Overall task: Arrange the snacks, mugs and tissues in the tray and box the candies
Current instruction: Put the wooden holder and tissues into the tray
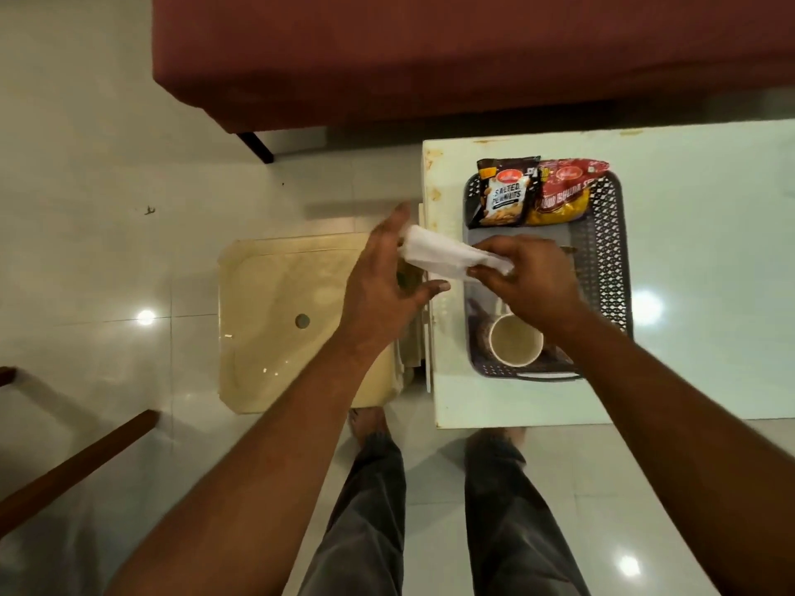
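A wooden chair arm (81, 466) lies far left of both hands, low over the tiled floor (86, 144). Just left of the left grip (387, 286) stands a beige plastic stool (279, 294), its square top partly under that hand. The left grip is apart: the fingers are nearly straight, the thumb stretched out just beneath the tissue (447, 255), whose left end lies against the fingers (whether they press it I cannot tell).

The white tissue, folded into a strip, spans the gap between the two hands, held in the air over the left edge of the counter (710, 251). The right grip (529, 281) is clamped on its right end, fingers curled and pinching it.

Under the right grip sits the dark perforated tray (611, 251) on the counter. Beyond that hand, at the tray's far end, a salted peanuts packet (505, 193) leans beside a red and yellow snack packet (563, 193), the two touching. Nearer the person than the right grip, a mug (514, 342) stands upright in the tray's near end, its pale inside showing. A dark shape beside it is too hidden to name.

Far beyond both hands runs a red sofa (430, 49).
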